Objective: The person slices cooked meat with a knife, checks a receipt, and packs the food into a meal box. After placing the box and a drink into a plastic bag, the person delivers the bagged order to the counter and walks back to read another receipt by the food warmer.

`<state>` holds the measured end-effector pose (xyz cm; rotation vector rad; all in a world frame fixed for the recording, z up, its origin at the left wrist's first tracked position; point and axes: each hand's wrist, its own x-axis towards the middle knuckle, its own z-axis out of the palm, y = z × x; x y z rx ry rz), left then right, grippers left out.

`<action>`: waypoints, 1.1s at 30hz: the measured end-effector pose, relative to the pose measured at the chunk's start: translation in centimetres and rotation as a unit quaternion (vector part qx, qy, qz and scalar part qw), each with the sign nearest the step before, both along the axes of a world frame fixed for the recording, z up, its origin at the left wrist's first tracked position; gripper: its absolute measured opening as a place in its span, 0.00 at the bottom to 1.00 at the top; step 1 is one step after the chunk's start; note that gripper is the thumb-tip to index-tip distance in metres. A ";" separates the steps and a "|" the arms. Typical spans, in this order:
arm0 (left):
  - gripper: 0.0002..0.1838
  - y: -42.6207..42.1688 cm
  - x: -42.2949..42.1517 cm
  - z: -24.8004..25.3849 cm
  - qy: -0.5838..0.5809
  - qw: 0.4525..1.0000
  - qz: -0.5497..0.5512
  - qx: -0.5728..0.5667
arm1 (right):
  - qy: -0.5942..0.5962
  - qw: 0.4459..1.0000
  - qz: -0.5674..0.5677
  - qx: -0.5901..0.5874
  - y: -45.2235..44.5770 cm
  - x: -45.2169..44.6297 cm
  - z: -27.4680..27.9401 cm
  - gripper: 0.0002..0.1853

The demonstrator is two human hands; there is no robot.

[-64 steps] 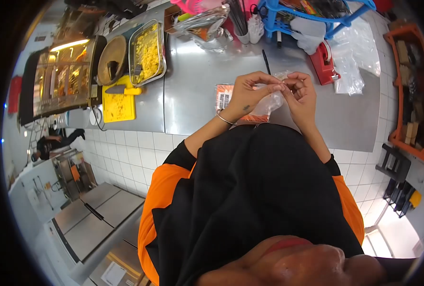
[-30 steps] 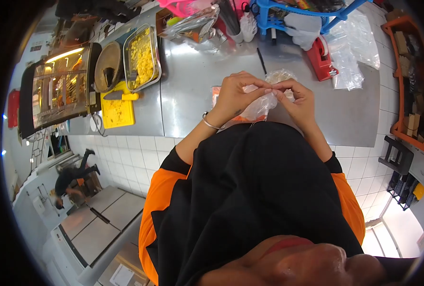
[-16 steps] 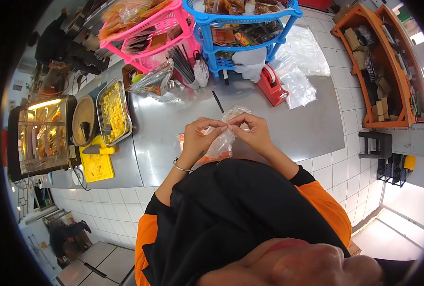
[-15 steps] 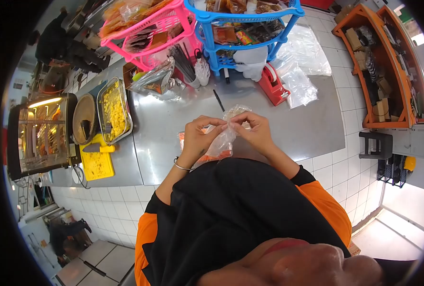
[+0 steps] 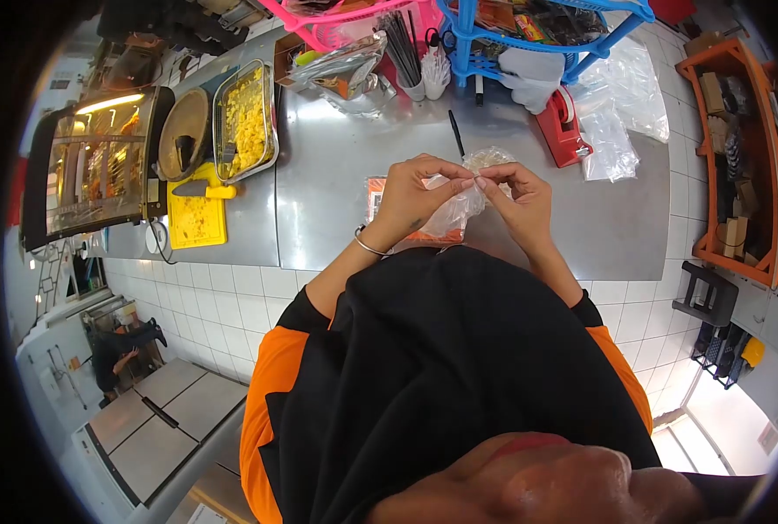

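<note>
My left hand (image 5: 413, 196), with a bracelet at the wrist, pinches thumb and finger at the gathered neck of a clear plastic bag (image 5: 455, 216). Against it, fingertip to fingertip, my right hand (image 5: 520, 201) pinches the same spot. The bag looks crumpled, and its contents are hard to make out. Under the bag and my left hand lies an orange-and-white printed item (image 5: 375, 194), mostly covered. A black pen (image 5: 456, 131) rests on the metal table (image 5: 319, 192) just beyond my fingers.
A red tape dispenser (image 5: 563, 131) and clear plastic bags (image 5: 612, 144) lie right. Blue (image 5: 529, 57) and pink (image 5: 336, 31) racks stand behind. Leftward are a tray of yellow pieces (image 5: 245, 122), a knife (image 5: 204, 189) on a yellow cutting board (image 5: 198, 223), and a glass-fronted display case (image 5: 96, 170).
The view has shifted, so the table's things appear further right and higher. Both hands keep their pinch on the bag's neck, fingertips still together.
</note>
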<state>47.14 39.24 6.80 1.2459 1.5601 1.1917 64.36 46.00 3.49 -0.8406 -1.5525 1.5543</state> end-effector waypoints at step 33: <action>0.08 0.0 0.5 -0.3 -0.032 0.999 0.034 0.020 | 0.071 0.987 0.031 -0.144 0.4 -0.3 -0.1 0.07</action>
